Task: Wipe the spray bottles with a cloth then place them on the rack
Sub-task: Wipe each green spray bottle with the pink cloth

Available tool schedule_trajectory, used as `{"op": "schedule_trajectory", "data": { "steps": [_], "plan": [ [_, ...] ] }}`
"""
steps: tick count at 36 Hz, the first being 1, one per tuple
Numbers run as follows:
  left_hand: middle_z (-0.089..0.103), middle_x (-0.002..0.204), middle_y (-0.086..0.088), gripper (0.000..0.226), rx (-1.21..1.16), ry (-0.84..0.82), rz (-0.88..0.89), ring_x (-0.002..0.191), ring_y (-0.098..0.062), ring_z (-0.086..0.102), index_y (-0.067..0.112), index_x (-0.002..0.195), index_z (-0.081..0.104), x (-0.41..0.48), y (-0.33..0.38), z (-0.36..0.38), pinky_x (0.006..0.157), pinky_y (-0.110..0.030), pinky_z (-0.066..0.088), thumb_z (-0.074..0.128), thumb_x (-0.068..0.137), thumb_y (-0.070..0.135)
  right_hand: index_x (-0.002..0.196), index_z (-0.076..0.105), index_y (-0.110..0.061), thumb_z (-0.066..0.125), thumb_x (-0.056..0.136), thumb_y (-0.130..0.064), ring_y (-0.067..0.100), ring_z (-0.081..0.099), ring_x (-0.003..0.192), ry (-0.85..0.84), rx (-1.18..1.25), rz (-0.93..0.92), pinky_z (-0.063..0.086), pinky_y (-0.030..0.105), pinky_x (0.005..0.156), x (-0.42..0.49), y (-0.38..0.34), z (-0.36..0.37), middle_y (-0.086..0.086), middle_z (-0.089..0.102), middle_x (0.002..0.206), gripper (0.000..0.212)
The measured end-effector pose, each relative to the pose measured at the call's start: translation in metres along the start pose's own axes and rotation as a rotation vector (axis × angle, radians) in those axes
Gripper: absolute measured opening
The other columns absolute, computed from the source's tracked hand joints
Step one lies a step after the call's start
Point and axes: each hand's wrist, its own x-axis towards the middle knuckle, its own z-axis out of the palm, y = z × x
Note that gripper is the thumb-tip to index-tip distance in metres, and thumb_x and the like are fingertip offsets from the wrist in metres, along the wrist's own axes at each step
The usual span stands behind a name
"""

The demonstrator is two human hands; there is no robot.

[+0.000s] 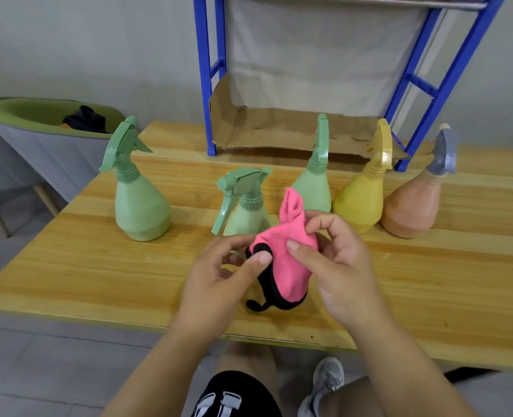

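Both hands, left and right, were closed on a pink cloth above the table. Five spray bottles were left standing there, none yet placed on the blue rack; wiping appeared not to have been started.

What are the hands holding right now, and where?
Both the left hand and right hand pinch the pink cloth: left at its black-trimmed edge, right across the middle.
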Motion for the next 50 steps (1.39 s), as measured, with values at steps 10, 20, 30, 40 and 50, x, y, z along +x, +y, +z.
{"op": "schedule_trajectory", "data": {
  "steps": [10, 20, 30, 40, 50],
  "plan": [
    [0.069, 0.080, 0.008, 0.011, 0.101, -0.103, 0.130, 0.074, -0.010, 0.064, 0.030, 0.083, 0.071, -0.001, 0.014, 0.004, 0.070, -0.025, 0.051, 0.068, 0.074, 0.024, 0.084, 0.058, -0.039, 0.077, 0.064, -0.041, 0.022, 0.064, 0.093, 0.203, -0.301, 0.101, 0.053, 0.035, 0.068, -0.010, -0.003, -0.017, 0.002, 0.061, 0.112, 0.028],
    [0.069, 0.080, 0.020, 0.017, 0.225, -0.171, 0.291, 0.075, -0.001, 0.065, 0.037, 0.084, 0.068, 0.004, 0.050, 0.012, 0.070, -0.013, 0.050, 0.071, 0.076, 0.023, 0.140, 0.039, -0.042, 0.060, 0.078, -0.044, -0.002, 0.020, 0.139, 0.019, -0.645, -0.130, 0.023, 0.012, 0.109, -0.031, -0.019, -0.028, -0.024, 0.025, 0.144, 0.065],
    [0.073, 0.081, 0.007, 0.021, 0.113, -0.154, 0.284, 0.075, -0.014, 0.068, 0.035, 0.086, 0.073, 0.002, 0.053, 0.016, 0.071, -0.028, 0.056, 0.077, 0.068, 0.026, 0.132, 0.048, -0.039, 0.054, 0.086, -0.042, 0.002, 0.053, 0.116, -0.104, -0.535, -0.157, 0.040, 0.018, 0.095, -0.030, -0.010, -0.018, -0.023, 0.058, 0.120, 0.047],
    [0.070, 0.085, 0.012, 0.016, 0.156, 0.015, 0.004, 0.077, -0.007, 0.064, 0.030, 0.086, 0.070, -0.007, -0.003, -0.001, 0.071, -0.024, 0.053, 0.073, 0.070, 0.034, 0.092, 0.056, -0.061, 0.056, 0.093, -0.031, -0.001, 0.054, 0.094, 0.068, -0.656, -0.112, 0.038, 0.009, 0.076, -0.026, -0.004, -0.025, -0.013, 0.063, 0.094, 0.030],
    [0.038, 0.117, 0.005, 0.062, 0.380, 0.156, -0.081, 0.106, -0.019, 0.048, 0.036, 0.112, 0.041, 0.018, -0.044, -0.008, 0.088, -0.035, 0.049, 0.083, 0.065, 0.034, 0.080, 0.051, -0.038, 0.039, 0.088, -0.039, 0.000, 0.047, 0.080, 0.162, -0.596, 0.042, 0.033, 0.005, 0.068, -0.017, -0.002, -0.013, -0.006, 0.046, 0.081, 0.014]
  ]
}}
